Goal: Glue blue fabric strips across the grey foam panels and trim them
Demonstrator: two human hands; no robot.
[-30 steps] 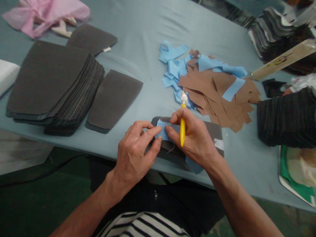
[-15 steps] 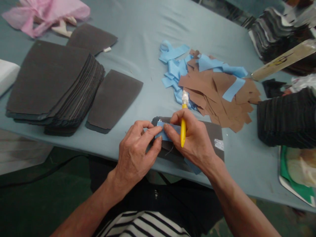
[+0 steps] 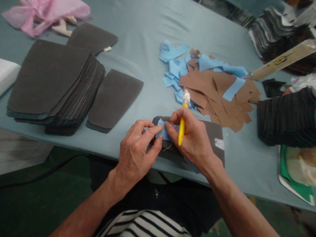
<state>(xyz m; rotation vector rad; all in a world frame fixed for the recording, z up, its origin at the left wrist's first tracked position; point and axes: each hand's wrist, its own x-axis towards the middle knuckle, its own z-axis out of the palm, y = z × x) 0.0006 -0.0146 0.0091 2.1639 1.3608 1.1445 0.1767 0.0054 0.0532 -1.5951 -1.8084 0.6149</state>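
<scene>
A blue fabric strip (image 3: 165, 133) lies across the left end of a dark grey panel (image 3: 211, 131) at the table's front edge. My left hand (image 3: 137, 149) has its thumb and forefinger closed on the strip's left end. From the right, the thumb and fingertips of my right hand (image 3: 195, 141) press on the same strip. That hand also grips a yellow-handled brush (image 3: 182, 128), its white-coated tip pointing away from me. A white smear (image 3: 219, 143) shows on the panel's right end. My right hand hides part of the strip.
To the left stand a tall stack of dark panels (image 3: 49, 79) and a smaller pile (image 3: 115, 98). Beyond my hands lie brown pieces (image 3: 207, 85) and blue strips (image 3: 177, 67). More dark stacks (image 3: 286, 118) and a green-and-white container (image 3: 293, 177) occupy the right edge.
The brush in my right hand has tilted slightly, its handle end shifting left. Both hands stay at the blue strip, with only slight finger movement.
</scene>
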